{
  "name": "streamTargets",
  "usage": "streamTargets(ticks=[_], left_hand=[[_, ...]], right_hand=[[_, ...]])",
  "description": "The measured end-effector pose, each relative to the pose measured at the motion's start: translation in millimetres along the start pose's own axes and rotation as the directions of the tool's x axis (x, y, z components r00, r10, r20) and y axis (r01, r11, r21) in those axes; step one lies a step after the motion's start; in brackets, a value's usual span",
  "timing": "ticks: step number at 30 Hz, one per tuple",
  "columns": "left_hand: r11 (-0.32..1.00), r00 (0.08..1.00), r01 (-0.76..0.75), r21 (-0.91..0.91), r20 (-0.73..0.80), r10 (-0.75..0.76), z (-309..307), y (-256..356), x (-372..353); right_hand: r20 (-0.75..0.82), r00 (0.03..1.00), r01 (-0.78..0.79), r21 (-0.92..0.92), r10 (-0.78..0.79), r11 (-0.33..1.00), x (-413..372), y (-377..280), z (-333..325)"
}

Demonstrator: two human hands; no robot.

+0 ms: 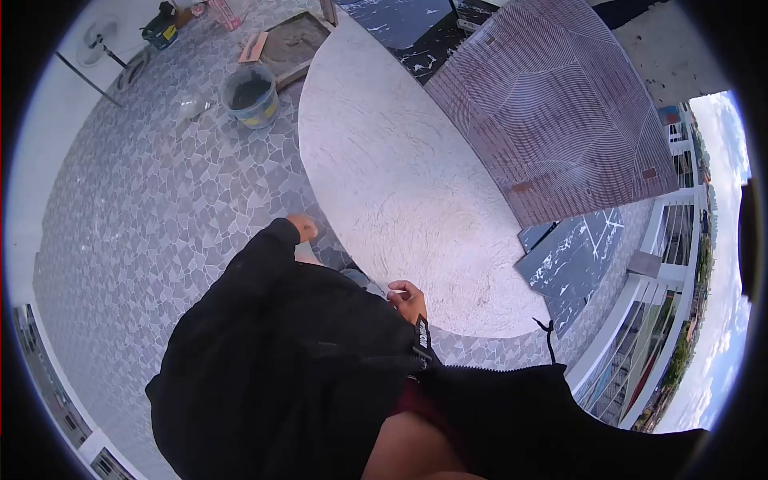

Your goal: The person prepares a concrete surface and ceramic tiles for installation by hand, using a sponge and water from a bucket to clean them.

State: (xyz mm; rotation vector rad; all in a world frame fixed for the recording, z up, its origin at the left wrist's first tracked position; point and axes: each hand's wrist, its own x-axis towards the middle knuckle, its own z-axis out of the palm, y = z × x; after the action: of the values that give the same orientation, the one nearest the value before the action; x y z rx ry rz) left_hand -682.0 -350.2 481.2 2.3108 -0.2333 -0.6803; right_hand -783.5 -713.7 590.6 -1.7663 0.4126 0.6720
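My left hand (302, 228), at the end of a black sleeve, hangs over the patterned floor beside the curved left edge of a large whitish slab (400, 184). Its fingers are small and partly turned away, and nothing held shows. My right hand (410, 300) is near the slab's lower edge, in front of my black jacket (288, 376). Its fingers are loosely bent and apart, with nothing visible in them. Swirled marks cover the slab's pale face. Beyond it lies a large tile (552, 112) coated with combed, ridged adhesive.
A bucket (250, 96) of grey mix stands on the floor near a shallow mixing trough (292, 48). Dark marbled tiles (572, 256) lie right of the slab. A white railing (652, 304) borders the right side. A fan (100, 40) and another bucket (160, 30) stand at upper left.
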Motion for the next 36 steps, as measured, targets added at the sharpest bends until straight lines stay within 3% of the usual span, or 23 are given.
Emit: streamTargets(ticks=[1, 2, 3, 4, 5, 6, 8, 9, 10, 12, 14, 15, 18, 20, 23, 25, 27, 28, 30, 31, 33, 35, 36], left_hand=[[0.961, 0.991, 0.074, 0.267, 0.089, -0.101, -14.4, -30.8, -17.7], [0.951, 0.975, 0.217, 0.221, 0.007, -0.224, -21.3, -62.9, -37.8], [0.958, 0.942, 0.283, -0.045, -0.175, -0.286, -23.4, -94.6, -57.1], [0.969, 0.878, 0.230, -0.089, -0.411, -0.246, -21.5, -122.6, -65.3], [0.860, 0.812, 0.241, -0.450, -0.392, -0.432, -16.5, -154.3, -75.5], [0.854, 0.810, 0.236, -0.464, -0.392, -0.437, -9.1, -173.3, -85.8], [0.223, 0.541, 0.093, -0.970, -0.139, -0.829, 6.5, -207.7, -114.2], [0.137, 0.509, 0.071, -0.988, -0.082, -0.857, 25.3, -229.3, -126.5], [0.056, 0.481, 0.056, -0.997, -0.023, -0.877, 45.8, -251.2, -142.1], [0.024, 0.560, 0.362, -0.932, 0.197, -0.805, 84.4, -285.6, -177.6], [0.449, 0.773, 0.485, -0.751, 0.128, -0.621, 147.1, -351.9, -207.4], [0.456, 0.785, 0.490, -0.743, 0.150, -0.601, 149.8, -351.6, -225.0], [-0.097, 0.526, 0.317, -0.944, 0.260, -0.810, 93.1, -339.7, -292.1], [-0.304, 0.330, 0.396, -0.866, 0.444, -0.833, 54.1, -349.9, -312.2], [-0.315, 0.300, 0.462, -0.829, 0.481, -0.824, 47.9, -407.4, -343.5], [-0.379, 0.257, 0.613, -0.693, 0.628, -0.734, 25.5, -440.9, -344.8], [-0.350, 0.233, 0.597, -0.722, 0.573, -0.786, -19.8, -444.6, -316.1], [-0.330, 0.210, 0.586, -0.740, 0.532, -0.821, -45.3, -442.5, -297.4], [-0.210, 0.321, 0.536, -0.818, 0.427, -0.845, -99.4, -451.4, -260.7], [-0.227, 0.234, 0.558, -0.798, 0.413, -0.880, -135.5, -453.0, -226.7], [-0.073, 0.305, 0.489, -0.869, 0.249, -0.919, -207.5, -448.0, -165.9], [0.199, 0.502, 0.374, -0.906, 0.017, -0.865, -263.6, -473.7, -104.3], [0.219, 0.522, 0.293, -0.931, -0.036, -0.852, -289.2, -481.2, -69.8]], right_hand=[[-0.016, 0.990, 0.133, -0.188, -0.138, 0.973, 10.2, 1.3, -3.4], [-0.010, 0.960, 0.257, -0.365, -0.280, 0.895, 21.3, 1.1, -5.7], [0.060, 0.942, 0.319, -0.460, -0.329, 0.829, 31.7, -7.6, -12.6], [0.134, 0.920, 0.379, -0.544, -0.369, 0.748, 44.3, -21.8, -19.5], [0.151, 0.915, 0.381, -0.632, -0.375, 0.675, 54.6, -38.0, -23.4], [0.166, 0.911, 0.377, -0.710, -0.378, 0.595, 64.3, -54.9, -21.9], [0.097, 0.913, 0.320, -0.774, -0.397, 0.547, 74.9, -105.5, 3.7], [0.075, 0.899, 0.331, -0.762, -0.431, 0.556, 84.6, -122.0, 22.4], [0.042, 0.886, 0.335, -0.748, -0.462, 0.573, 94.1, -136.5, 46.4], [0.052, 0.870, 0.380, -0.706, -0.491, 0.598, 108.0, -155.9, 104.1], [0.146, 0.880, 0.412, -0.707, -0.452, 0.574, 114.0, -170.1, 173.5], [0.219, 0.891, 0.430, -0.687, -0.397, 0.586, 112.6, -174.7, 207.4], [0.463, 0.857, 0.501, -0.645, -0.226, 0.577, 111.1, -181.5, 288.2], [0.529, 0.822, 0.539, -0.600, -0.212, 0.592, 118.3, -180.9, 316.5], [0.572, 0.796, 0.564, -0.579, -0.199, 0.589, 140.8, -192.7, 334.8], [0.554, 0.804, 0.563, -0.594, -0.215, 0.575, 164.2, -212.7, 350.5], [0.567, 0.807, 0.557, -0.641, -0.164, 0.528, 196.6, -245.4, 372.1], [0.602, 0.773, 0.590, -0.564, -0.202, 0.577, 214.9, -264.1, 388.3], [0.639, 0.695, 0.637, -0.333, -0.331, 0.695, 237.4, -288.6, 431.1], [0.610, 0.651, 0.669, -0.180, -0.452, 0.721, 249.8, -305.5, 452.7], [0.684, 0.512, 0.728, -0.024, -0.520, 0.686, 255.4, -352.2, 490.1], [0.815, 0.391, 0.580, 0.143, -0.428, 0.802, 250.3, -403.4, 514.4], [0.807, 0.406, 0.564, 0.148, -0.428, 0.813, 246.1, -420.7, 519.1]])
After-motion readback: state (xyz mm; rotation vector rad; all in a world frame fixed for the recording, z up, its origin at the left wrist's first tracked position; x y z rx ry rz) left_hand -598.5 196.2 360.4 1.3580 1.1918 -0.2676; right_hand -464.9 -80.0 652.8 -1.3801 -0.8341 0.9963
